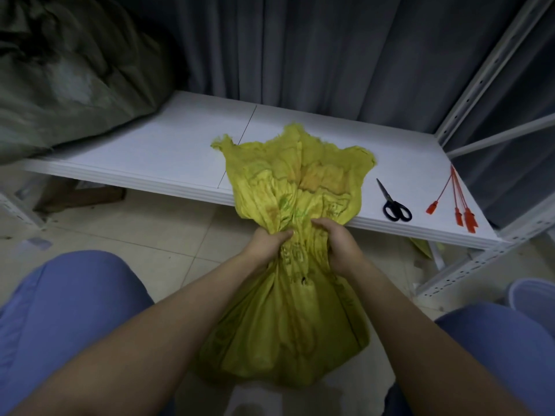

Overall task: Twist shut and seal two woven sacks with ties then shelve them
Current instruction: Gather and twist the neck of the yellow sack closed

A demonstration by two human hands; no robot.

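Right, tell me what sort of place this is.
Probably a storeroom or packing corner: a slotted metal rack with a white shelf board, a stuffed dark sack lying on it, and red ties beside scissors laid out by the yellow sack.

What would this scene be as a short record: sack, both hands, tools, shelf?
sack: crumpled yellow woven sack, neck gathered, top fanned out, unsealed
left hand: grips the neck from the left
right hand: grips the neck from the right
tools: black-handled scissors and red plastic ties lie on the shelf, right of the sack
shelf: flat white board, bulky dark green sack at its left end
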